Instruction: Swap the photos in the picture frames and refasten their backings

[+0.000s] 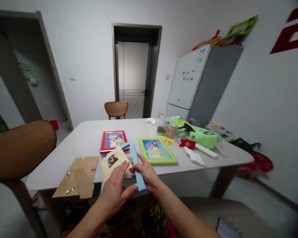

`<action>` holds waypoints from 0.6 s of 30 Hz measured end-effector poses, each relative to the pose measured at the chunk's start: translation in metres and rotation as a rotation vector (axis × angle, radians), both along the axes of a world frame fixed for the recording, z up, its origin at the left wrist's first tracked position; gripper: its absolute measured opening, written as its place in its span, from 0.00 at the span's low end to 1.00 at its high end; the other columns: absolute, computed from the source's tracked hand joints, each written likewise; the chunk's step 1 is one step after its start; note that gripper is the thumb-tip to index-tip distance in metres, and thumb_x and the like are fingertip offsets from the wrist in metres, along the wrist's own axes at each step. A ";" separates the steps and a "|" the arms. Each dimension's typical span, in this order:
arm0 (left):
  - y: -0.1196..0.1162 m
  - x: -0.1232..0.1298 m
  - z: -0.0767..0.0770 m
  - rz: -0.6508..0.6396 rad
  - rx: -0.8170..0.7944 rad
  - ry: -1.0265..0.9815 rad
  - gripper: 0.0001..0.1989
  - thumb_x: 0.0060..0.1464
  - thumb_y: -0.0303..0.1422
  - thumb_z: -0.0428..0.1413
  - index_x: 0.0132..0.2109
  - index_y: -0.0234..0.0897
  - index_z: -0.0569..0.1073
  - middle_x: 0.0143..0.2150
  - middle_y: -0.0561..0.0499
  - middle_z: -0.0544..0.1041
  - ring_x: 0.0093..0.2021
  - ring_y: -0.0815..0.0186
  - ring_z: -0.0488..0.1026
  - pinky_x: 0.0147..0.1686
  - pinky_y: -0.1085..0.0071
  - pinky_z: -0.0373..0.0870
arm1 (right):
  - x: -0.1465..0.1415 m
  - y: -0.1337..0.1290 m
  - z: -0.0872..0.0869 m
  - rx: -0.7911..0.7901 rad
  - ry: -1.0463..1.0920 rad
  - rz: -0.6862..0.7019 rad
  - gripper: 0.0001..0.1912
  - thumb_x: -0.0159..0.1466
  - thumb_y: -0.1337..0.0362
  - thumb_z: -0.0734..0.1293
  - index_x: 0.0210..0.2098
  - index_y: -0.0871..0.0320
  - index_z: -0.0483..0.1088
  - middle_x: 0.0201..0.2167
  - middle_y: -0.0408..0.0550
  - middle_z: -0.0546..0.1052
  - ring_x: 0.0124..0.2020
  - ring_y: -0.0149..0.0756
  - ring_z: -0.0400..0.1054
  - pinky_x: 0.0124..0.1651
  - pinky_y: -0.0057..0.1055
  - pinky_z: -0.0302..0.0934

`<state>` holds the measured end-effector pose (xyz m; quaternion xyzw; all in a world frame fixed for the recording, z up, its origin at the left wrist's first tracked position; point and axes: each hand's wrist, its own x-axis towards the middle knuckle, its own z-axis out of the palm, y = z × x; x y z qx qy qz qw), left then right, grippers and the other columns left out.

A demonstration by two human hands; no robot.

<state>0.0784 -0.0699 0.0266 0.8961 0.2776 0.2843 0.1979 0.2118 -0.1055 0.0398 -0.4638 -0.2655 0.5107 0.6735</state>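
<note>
My right hand point(147, 172) is wrapped round the right side of a light blue picture frame point(136, 162), held tilted over the table's front edge. A cream card with a small dark picture point(118, 152) lies in or against this frame; which of the two I cannot tell. On the card's lower right rest the fingers of my left hand point(116, 181), its thumb by the frame's lower edge. Beyond the hands, a red picture frame point(101, 147) and a lime green picture frame point(161, 163) lie face up. At the left is a brown backing board point(76, 163) with metal clips and a stand flap.
The white table point(89, 132) also carries glass jars point(161, 125), a green tissue pack point(203, 135), a red packet point(187, 144) and a crumpled white tissue point(195, 156). Wooden chairs stand left point(22, 148) and behind point(116, 108). A fridge point(186, 79) is at the back right.
</note>
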 end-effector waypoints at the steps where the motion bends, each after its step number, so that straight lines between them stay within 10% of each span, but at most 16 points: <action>1: 0.000 0.000 -0.002 0.005 0.003 0.008 0.28 0.47 0.37 0.51 0.55 0.37 0.55 0.57 0.46 0.58 0.56 0.59 0.54 0.54 0.61 0.52 | 0.001 0.001 -0.001 0.008 0.021 -0.007 0.37 0.44 0.70 0.64 0.52 0.56 0.49 0.23 0.37 0.70 0.18 0.24 0.63 0.19 0.22 0.59; 18: 0.075 -0.012 -0.038 0.180 0.133 0.393 0.30 0.37 0.24 0.51 0.52 0.29 0.58 0.56 0.40 0.59 0.55 0.56 0.55 0.53 0.63 0.53 | 0.022 0.020 -0.038 -0.119 -0.063 -0.048 0.34 0.48 0.74 0.60 0.54 0.58 0.46 0.21 0.37 0.68 0.17 0.27 0.66 0.16 0.24 0.60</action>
